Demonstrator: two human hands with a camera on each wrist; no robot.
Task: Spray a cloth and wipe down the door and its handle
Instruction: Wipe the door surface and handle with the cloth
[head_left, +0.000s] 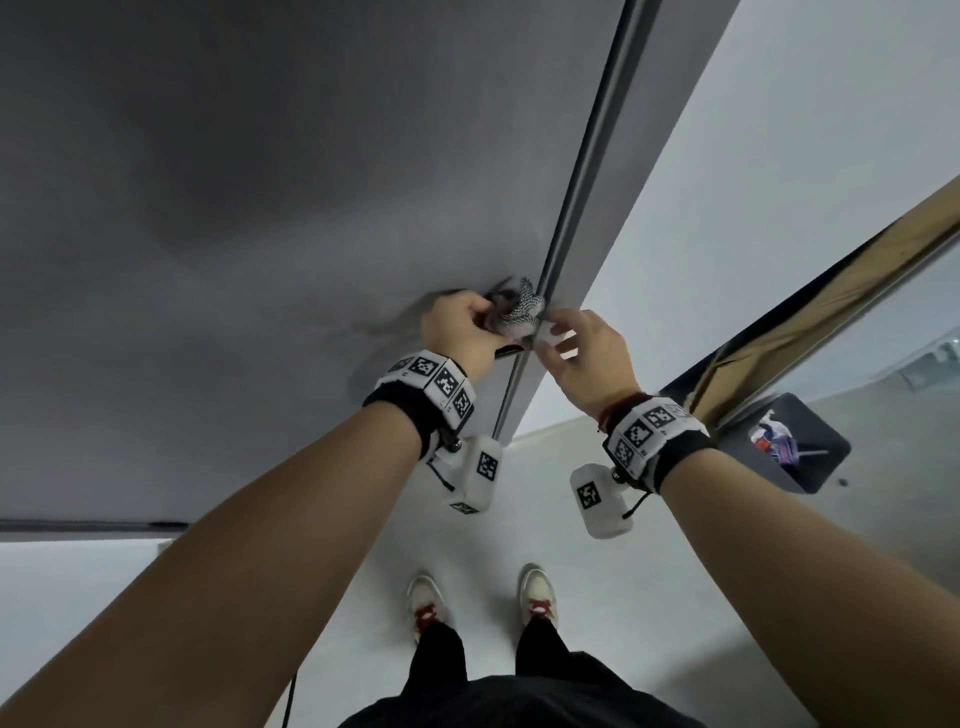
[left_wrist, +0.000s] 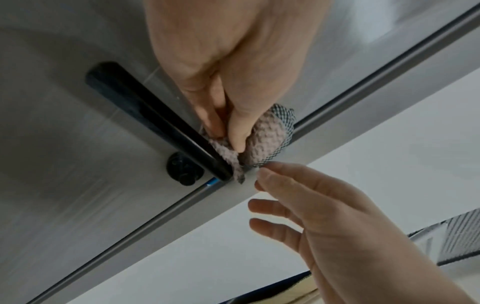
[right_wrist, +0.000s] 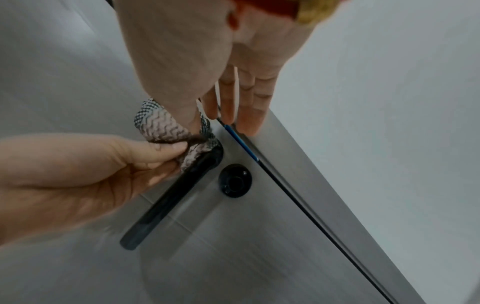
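The grey door (head_left: 260, 208) fills the left of the head view and carries a black lever handle (left_wrist: 155, 115) (right_wrist: 168, 201). My left hand (head_left: 485, 317) (left_wrist: 228, 133) (right_wrist: 176, 152) pinches a bunched grey waffle-weave cloth (head_left: 519, 312) (left_wrist: 265, 139) (right_wrist: 161, 125) against the handle's hinge end, close to the door's edge. My right hand (head_left: 550, 332) (left_wrist: 259, 195) (right_wrist: 233, 117) hovers just to the right, its fingers straight. Its index fingertip touches the cloth's corner, and the other fingers point at the door frame (right_wrist: 298, 164).
A round black lock knob (left_wrist: 184, 168) (right_wrist: 235, 181) sits below the handle. A white wall (head_left: 779, 130) lies right of the frame. Further right are a gold-edged glass panel (head_left: 831, 291) and a dark stand (head_left: 810, 467) bearing what looks like a spray bottle (head_left: 771, 439). My shoes (head_left: 426, 603) are on a pale floor.
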